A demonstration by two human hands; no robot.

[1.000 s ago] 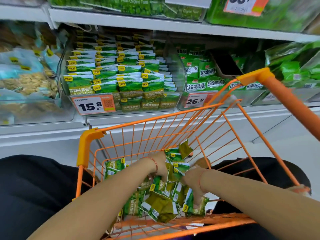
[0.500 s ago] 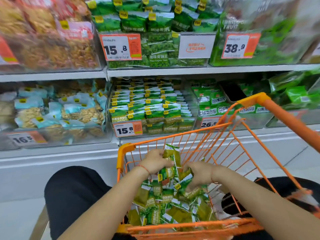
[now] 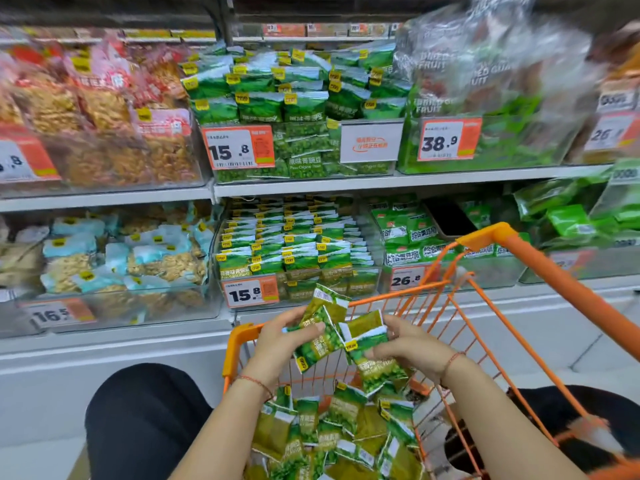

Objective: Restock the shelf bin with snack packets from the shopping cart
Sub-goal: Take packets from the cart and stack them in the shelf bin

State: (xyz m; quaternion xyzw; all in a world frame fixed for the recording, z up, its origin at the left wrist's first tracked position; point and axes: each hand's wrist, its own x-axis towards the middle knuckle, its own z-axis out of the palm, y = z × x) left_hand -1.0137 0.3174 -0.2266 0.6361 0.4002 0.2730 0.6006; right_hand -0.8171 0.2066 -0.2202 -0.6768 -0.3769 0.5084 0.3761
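A: From the head view, we have a bunch of snack packets (image 3: 322,336) lifted above the shopping cart (image 3: 512,244): left hand (image 3: 277,344) curled round some, right hand (image 3: 408,348) pinching others.

B: Our shelf bin (image 3: 294,258) with the 15.8 tag already looks nearly full. Still, many packets lie in the cart, so we judge plenty left.

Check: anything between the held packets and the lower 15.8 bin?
Head view: only the cart's orange front rim lies between the packets and the bin.
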